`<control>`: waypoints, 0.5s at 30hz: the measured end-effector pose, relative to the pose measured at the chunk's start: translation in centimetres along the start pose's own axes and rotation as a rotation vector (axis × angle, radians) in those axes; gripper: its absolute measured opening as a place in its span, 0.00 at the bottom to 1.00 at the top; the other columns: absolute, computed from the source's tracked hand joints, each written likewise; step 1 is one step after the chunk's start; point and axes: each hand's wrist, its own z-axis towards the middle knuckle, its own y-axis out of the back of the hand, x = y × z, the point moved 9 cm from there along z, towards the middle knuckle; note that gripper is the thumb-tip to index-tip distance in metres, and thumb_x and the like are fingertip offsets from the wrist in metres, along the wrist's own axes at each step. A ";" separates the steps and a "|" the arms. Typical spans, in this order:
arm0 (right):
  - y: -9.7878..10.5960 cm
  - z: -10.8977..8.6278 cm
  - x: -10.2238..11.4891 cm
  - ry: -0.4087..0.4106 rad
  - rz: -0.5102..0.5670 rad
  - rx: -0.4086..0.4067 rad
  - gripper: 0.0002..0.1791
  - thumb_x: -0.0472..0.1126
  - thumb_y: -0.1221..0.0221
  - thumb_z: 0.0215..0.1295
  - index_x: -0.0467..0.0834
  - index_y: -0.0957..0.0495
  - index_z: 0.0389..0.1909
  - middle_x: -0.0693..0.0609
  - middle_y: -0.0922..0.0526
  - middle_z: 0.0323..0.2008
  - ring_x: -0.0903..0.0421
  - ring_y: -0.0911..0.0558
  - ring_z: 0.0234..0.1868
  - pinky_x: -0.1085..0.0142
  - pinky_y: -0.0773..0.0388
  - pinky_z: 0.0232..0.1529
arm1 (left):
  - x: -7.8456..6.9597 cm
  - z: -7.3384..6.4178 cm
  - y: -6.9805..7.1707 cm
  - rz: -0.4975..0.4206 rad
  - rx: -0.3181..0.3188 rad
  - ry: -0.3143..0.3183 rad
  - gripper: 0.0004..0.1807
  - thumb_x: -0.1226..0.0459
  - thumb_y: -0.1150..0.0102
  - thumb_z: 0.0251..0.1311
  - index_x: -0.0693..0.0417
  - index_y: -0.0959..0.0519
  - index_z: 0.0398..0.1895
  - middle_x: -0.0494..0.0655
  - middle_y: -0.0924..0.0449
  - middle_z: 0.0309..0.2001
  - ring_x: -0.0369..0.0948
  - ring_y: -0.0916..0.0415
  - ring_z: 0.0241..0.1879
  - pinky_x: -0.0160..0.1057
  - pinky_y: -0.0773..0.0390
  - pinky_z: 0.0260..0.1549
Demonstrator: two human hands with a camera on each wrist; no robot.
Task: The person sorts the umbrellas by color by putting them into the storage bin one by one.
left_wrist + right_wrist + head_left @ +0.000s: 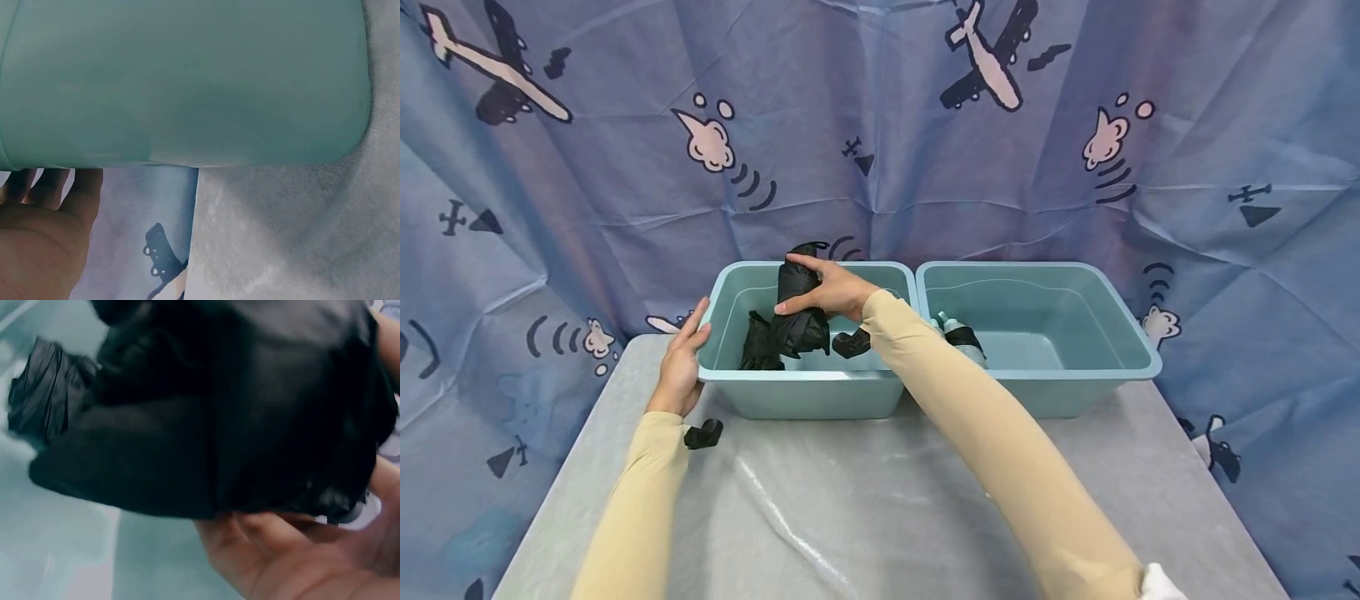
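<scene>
My right hand (838,290) grips a black folded umbrella (798,287), thumb on its near side and fingers across its upper part. The umbrella stands tilted over the left teal bin (820,398), its top end with a small loop rising past the back rim. Close up in the right wrist view, its loose black fabric (206,444) covers most of the picture. Beside it inside the bin lies a second black bundle (761,343), pleated like another umbrella. My left hand (681,367) rests against the bin's left side, with extended fingers along the wall near the rim.
A second teal bin (1037,392) stands directly to the right, holding a pale bottle-like thing (962,337) with a black band, partly hidden by my right forearm. Both bins stand on a grey covered table (820,500). A blue curtain (880,167) with airplane prints hangs close behind.
</scene>
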 end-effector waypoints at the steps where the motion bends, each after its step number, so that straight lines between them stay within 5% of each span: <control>1: -0.1 0.2 -0.3 -0.013 -0.006 0.015 0.54 0.34 0.27 0.58 0.61 0.45 0.81 0.41 0.31 0.67 0.48 0.20 0.56 0.56 0.19 0.52 | 0.0 0.0 0.0 0.003 -0.003 0.003 0.31 0.56 0.64 0.83 0.37 0.56 0.83 0.40 0.62 0.83 0.47 0.56 0.79 0.54 0.50 0.74; 5: -0.8 1.2 -1.5 -0.061 -0.080 0.077 0.55 0.36 0.27 0.60 0.58 0.48 0.82 0.43 0.38 0.73 0.47 0.24 0.63 0.54 0.22 0.56 | -0.1 0.0 0.1 0.008 -0.012 0.004 0.31 0.56 0.64 0.83 0.36 0.55 0.83 0.40 0.62 0.83 0.47 0.56 0.79 0.54 0.49 0.74; 10: -1.3 2.2 -2.6 -0.104 -0.222 0.098 0.55 0.40 0.26 0.59 0.56 0.49 0.82 0.50 0.56 0.81 0.48 0.46 0.78 0.53 0.34 0.69 | -0.1 0.1 0.1 0.000 -0.016 0.003 0.30 0.56 0.64 0.83 0.34 0.53 0.83 0.40 0.60 0.82 0.46 0.54 0.79 0.53 0.49 0.74; 15: -1.4 3.0 -3.4 -0.150 -0.278 0.067 0.54 0.43 0.26 0.59 0.54 0.48 0.82 0.48 0.56 0.81 0.48 0.46 0.78 0.53 0.37 0.71 | 0.0 0.2 0.1 0.004 -0.017 0.001 0.30 0.56 0.64 0.83 0.33 0.53 0.83 0.39 0.60 0.82 0.46 0.55 0.79 0.54 0.49 0.74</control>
